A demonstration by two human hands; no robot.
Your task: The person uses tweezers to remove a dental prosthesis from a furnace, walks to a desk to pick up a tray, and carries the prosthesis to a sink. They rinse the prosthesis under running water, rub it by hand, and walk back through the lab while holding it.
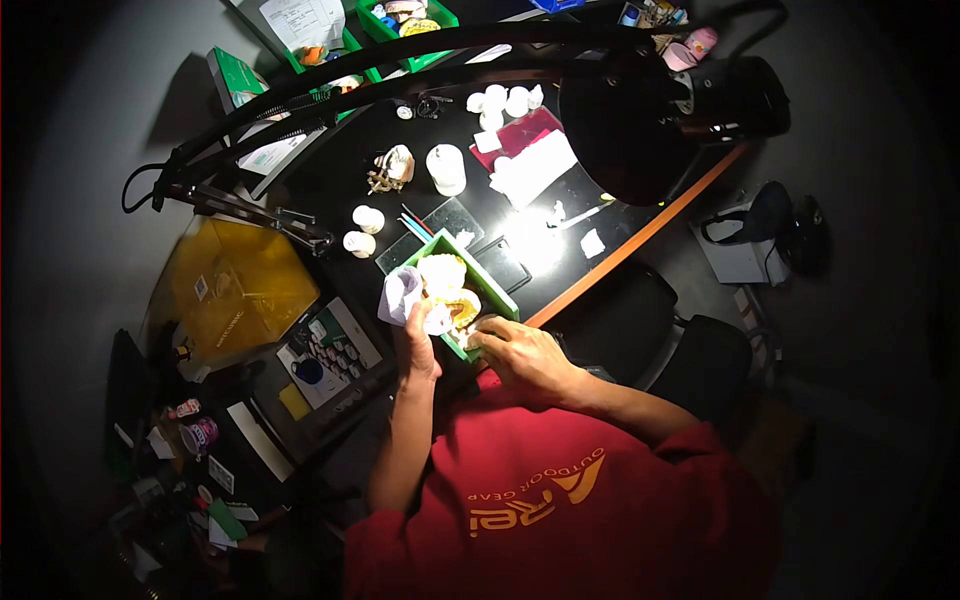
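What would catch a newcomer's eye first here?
Probably the glaring light patch on the dark table, beside the black lamp head. Lower down, a green tray of pale pieces sits between left hand and right hand. At picture left, a yellow box stands out.

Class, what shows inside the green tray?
In the green tray: a pale lump and a yellowish, arch-shaped piece. The right hand hides part of its near end; whatever lies beneath cannot be seen.

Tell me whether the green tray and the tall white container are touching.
Apart. The head view shows a clear dark gap between the upper corner of the green tray and the tall white container.
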